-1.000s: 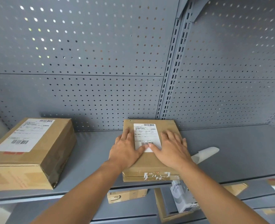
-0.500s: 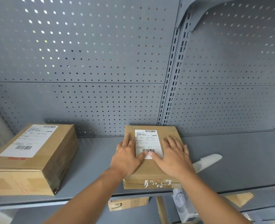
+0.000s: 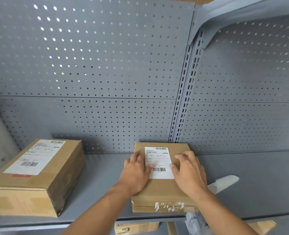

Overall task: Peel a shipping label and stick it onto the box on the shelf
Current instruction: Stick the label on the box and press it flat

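Observation:
A flat brown cardboard box (image 3: 162,190) lies on the grey metal shelf (image 3: 252,197), near its middle. A white shipping label (image 3: 158,160) with barcodes lies flat on the box's top. My left hand (image 3: 135,173) rests palm down on the box at the label's left edge, its thumb touching the label. On the label's right edge my right hand (image 3: 189,172) lies flat, thumb on the paper. Both hands have spread fingers and hold nothing.
A larger labelled brown box (image 3: 36,177) stands at the left of the shelf. A curled white backing strip (image 3: 225,182) lies right of the flat box. Perforated grey panels close the back. Below the shelf edge are more cartons (image 3: 137,228) and a white packet (image 3: 193,223).
Both thumbs have slid apart from the label's lower middle to its side edges, higher up. The camera tilted upward, so the boxes sit lower in view.

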Demonstrator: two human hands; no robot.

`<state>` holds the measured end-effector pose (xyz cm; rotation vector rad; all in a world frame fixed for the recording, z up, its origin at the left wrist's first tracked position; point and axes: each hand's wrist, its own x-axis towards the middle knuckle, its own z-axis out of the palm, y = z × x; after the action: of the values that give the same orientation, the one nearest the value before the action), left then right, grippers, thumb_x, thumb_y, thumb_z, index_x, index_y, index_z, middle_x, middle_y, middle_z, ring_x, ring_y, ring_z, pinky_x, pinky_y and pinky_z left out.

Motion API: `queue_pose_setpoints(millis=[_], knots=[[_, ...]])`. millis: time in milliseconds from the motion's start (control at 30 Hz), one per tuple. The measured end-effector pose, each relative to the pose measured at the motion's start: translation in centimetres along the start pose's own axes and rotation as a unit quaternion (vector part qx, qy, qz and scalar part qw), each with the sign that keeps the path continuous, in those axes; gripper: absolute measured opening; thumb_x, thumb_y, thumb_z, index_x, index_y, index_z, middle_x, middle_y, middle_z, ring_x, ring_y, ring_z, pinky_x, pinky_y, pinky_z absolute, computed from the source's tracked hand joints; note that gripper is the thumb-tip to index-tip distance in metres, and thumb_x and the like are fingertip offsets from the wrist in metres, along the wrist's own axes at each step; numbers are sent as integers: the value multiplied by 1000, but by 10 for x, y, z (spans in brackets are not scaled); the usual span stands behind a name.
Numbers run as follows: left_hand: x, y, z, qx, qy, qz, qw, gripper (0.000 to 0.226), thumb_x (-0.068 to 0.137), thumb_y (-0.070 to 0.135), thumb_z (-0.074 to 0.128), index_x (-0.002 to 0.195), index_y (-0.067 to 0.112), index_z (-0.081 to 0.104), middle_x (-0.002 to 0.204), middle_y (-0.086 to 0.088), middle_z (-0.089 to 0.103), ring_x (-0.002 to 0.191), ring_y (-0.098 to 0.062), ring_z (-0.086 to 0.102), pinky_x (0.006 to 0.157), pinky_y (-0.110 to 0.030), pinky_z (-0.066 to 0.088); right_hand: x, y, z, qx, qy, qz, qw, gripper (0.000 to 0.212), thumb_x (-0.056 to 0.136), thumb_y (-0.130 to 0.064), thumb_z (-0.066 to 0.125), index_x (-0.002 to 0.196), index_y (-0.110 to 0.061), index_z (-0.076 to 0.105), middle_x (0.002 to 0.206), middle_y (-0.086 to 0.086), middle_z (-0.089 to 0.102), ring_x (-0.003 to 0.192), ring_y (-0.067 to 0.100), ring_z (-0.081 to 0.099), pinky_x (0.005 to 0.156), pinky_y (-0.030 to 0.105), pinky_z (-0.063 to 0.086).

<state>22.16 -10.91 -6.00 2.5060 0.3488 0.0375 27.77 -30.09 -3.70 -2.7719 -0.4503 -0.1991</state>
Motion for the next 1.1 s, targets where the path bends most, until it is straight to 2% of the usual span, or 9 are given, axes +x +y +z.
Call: queue_pose_setpoints(millis=[133, 233, 400, 600, 667, 800, 900, 1000, 1100], knots=[[9, 15, 3, 28, 16, -51, 998, 68, 98, 64, 40, 147, 16, 38, 157, -5, 23, 137, -36, 29, 113, -48, 38, 12, -9, 3, -24, -58, -10, 998, 87, 87, -82, 33, 151, -23, 37, 158, 1, 32, 148, 25, 31, 121, 46, 29], [10, 18, 10, 38, 50, -60, 996, 67, 95, 66, 42, 142, 17, 41, 154, -3, 24, 133, -33, 32, 106, -48, 45, 13, -9, 12, -57, -78, -18, 995, 97, 84, -86, 17, 155, -23, 28, 166, 2, 22, 155, 25, 16, 125, 53, 16], [9, 18, 12, 38, 57, -67, 995, 65, 94, 67, 43, 139, 20, 43, 152, 1, 24, 129, -31, 34, 102, -48, 47, 13, -9, 15, -49, -81, -6, 996, 75, 97, -67, 26, 158, -23, 25, 169, -2, 21, 157, 21, 11, 127, 53, 11], [6, 15, 9, 25, 65, -55, 996, 41, 100, 22, 37, 141, 23, 41, 152, 2, 22, 125, -34, 34, 99, -50, 49, 13, -2, 17, -26, -45, -14, 999, 51, 105, -32, 32, 155, -26, 34, 166, -9, 28, 156, 14, 15, 128, 45, 12], [5, 16, 9, 23, 67, -55, 996, 41, 102, 34, 38, 141, 22, 42, 153, 1, 22, 127, -33, 34, 100, -50, 48, 13, -4, 17, -18, -43, -1, 999, 54, 104, -48, 31, 153, -27, 37, 165, -8, 30, 156, 14, 18, 127, 44, 13], [7, 15, 12, 46, 65, -56, 995, 67, 95, 68, 40, 143, 21, 41, 152, 3, 24, 130, -30, 34, 102, -46, 48, 12, -8, 16, -32, -55, -4, 998, 88, 86, -85, 26, 152, -28, 37, 165, -7, 30, 156, 17, 19, 127, 46, 14], [7, 14, 12, 41, 68, -57, 995, 60, 97, 60, 42, 144, 24, 40, 154, 3, 23, 130, -30, 34, 101, -47, 49, 12, -4, 16, -11, -51, 3, 999, 70, 95, -69, 35, 152, -29, 38, 166, -8, 29, 156, 15, 18, 128, 44, 12], [6, 16, 11, 37, 68, -55, 995, 44, 101, 30, 39, 145, 24, 39, 154, 2, 22, 126, -32, 36, 97, -48, 51, 13, -1, 17, -1, -42, -9, 999, 50, 105, -42, 33, 152, -29, 39, 166, -8, 32, 156, 15, 19, 128, 44, 13], [4, 17, 8, 45, 64, -55, 995, 52, 93, 12, 35, 143, 25, 40, 152, 2, 24, 124, -34, 36, 93, -47, 52, 14, 2, 19, -1, -39, -26, 999, 48, 105, -30, 33, 152, -26, 41, 164, -6, 34, 155, 16, 21, 127, 43, 16]])
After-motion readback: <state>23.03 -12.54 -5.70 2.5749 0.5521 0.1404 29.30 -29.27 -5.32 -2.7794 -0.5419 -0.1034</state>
